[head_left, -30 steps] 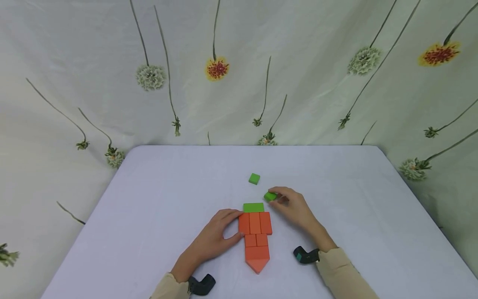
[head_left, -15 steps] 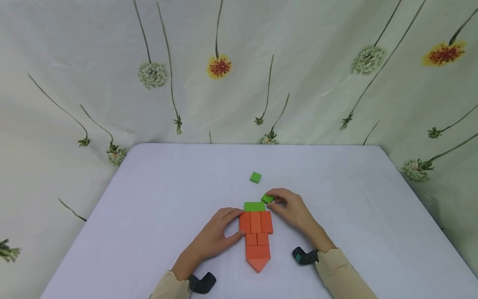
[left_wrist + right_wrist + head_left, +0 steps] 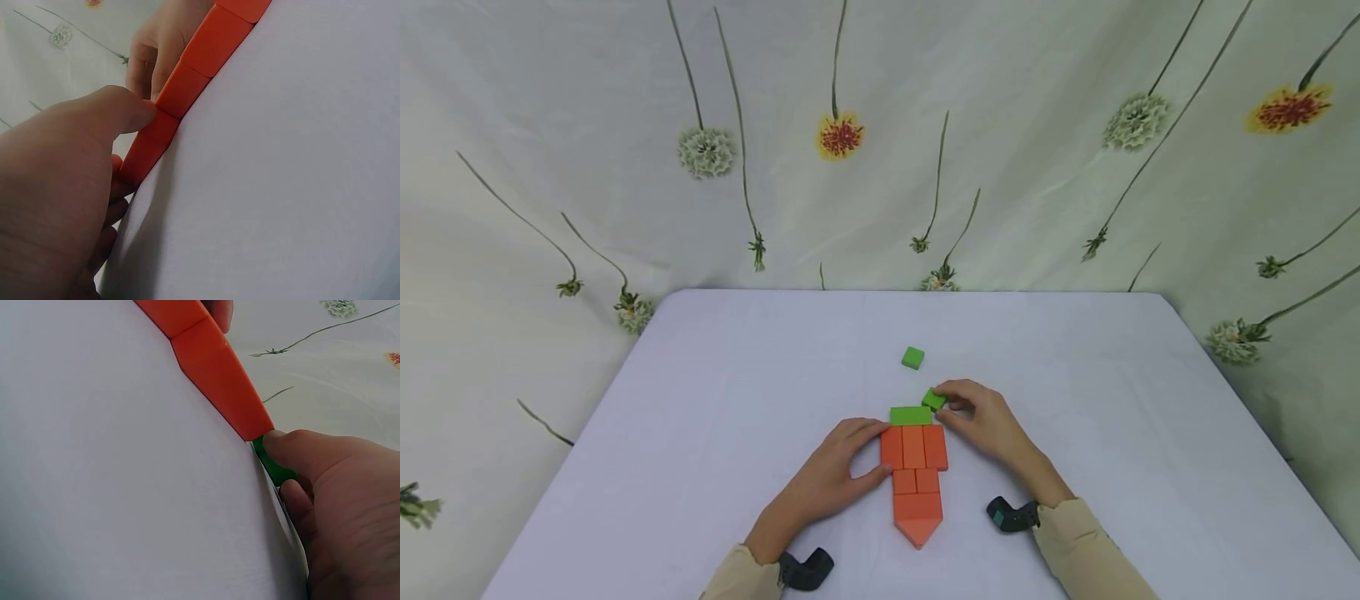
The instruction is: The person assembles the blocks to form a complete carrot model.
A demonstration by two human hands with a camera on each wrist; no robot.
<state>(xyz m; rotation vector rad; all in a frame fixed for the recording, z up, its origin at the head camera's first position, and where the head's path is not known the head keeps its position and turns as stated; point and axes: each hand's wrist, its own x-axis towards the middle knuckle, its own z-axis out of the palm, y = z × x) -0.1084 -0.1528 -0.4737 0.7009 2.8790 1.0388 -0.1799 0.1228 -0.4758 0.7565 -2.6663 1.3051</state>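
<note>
On the white table, several orange blocks [image 3: 913,447] lie flat and together in a figure that ends in a pointed block [image 3: 918,532] at the near end. A green rectangular block [image 3: 911,416] lies against its far end. My left hand [image 3: 831,471] holds the leftmost upright orange block [image 3: 891,447], thumb at its near corner and fingers at its far corner; in the left wrist view the thumb [image 3: 134,112] touches the orange side. My right hand [image 3: 985,418] pinches a small green block [image 3: 933,400] beside the far right corner of the green rectangle.
Another small green block [image 3: 913,357] lies farther back on the white tabletop [image 3: 760,367]. A flower-patterned cloth [image 3: 1030,225] hangs behind the table. Each wrist carries a black camera mount [image 3: 806,569].
My right hand has brought the small green block slightly left and nearer, toward the green rectangle. The left hand stays at the orange blocks.
</note>
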